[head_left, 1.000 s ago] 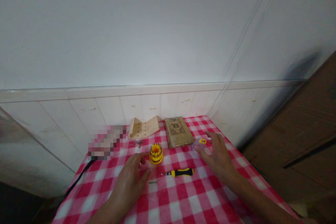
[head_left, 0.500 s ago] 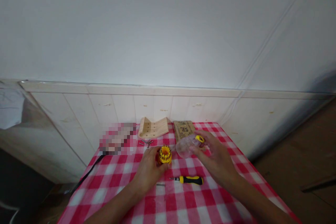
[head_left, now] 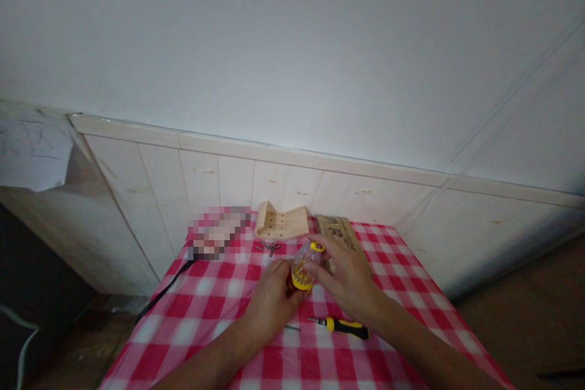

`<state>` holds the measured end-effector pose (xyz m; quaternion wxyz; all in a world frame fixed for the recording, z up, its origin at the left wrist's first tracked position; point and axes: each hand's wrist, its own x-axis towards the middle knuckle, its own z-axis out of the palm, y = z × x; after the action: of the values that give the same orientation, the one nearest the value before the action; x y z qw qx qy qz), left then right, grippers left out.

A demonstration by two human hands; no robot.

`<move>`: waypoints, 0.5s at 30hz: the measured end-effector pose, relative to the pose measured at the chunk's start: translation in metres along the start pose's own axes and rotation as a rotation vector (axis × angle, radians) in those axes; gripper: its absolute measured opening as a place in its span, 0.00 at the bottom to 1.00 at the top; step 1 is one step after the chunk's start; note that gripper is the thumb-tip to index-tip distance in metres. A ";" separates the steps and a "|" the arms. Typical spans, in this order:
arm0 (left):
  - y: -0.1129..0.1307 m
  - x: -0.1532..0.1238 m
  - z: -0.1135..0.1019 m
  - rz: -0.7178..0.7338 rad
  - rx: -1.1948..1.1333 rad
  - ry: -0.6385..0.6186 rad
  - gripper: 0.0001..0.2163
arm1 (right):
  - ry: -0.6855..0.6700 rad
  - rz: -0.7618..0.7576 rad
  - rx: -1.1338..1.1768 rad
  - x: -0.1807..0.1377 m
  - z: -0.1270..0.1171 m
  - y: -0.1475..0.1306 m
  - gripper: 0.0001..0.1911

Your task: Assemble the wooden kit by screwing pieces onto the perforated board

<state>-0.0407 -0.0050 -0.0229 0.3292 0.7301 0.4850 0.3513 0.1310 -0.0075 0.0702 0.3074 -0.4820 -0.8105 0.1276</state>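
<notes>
A yellow screwdriver-bit holder (head_left: 300,274) stands near the middle of the red-and-white checked table (head_left: 219,317). My left hand (head_left: 272,298) is closed around its base from the left. My right hand (head_left: 345,277) grips a clear plastic cover with a yellow cap (head_left: 315,248) and holds it over the top of the bit holder. A yellow-and-black screwdriver (head_left: 340,326) lies on the cloth just in front of my right wrist. A single small bit (head_left: 292,328) lies beside it.
A wooden piece with holes (head_left: 281,222) and a brown printed slab (head_left: 337,230) lie at the far edge by the panelled wall. Several small screws (head_left: 269,247) lie in front of the wooden piece. A black cable (head_left: 159,298) hangs off the left edge.
My right hand lifted the clear cover from the right of the table and brought it left over the bit holder. My left hand closed on the holder's base. The view swung right.
</notes>
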 end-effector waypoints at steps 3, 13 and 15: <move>-0.001 0.001 0.001 -0.019 0.028 -0.007 0.13 | -0.030 -0.022 -0.021 -0.001 0.006 0.001 0.19; 0.009 -0.001 -0.007 -0.015 -0.247 0.071 0.17 | 0.096 0.045 0.058 -0.005 -0.001 0.007 0.18; 0.014 -0.005 -0.009 0.013 -0.414 0.064 0.18 | 0.116 0.092 0.156 -0.005 -0.008 0.006 0.18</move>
<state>-0.0431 -0.0132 -0.0078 0.4543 0.6383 0.4081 0.4687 0.1417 -0.0095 0.0720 0.3842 -0.5000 -0.7559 0.1763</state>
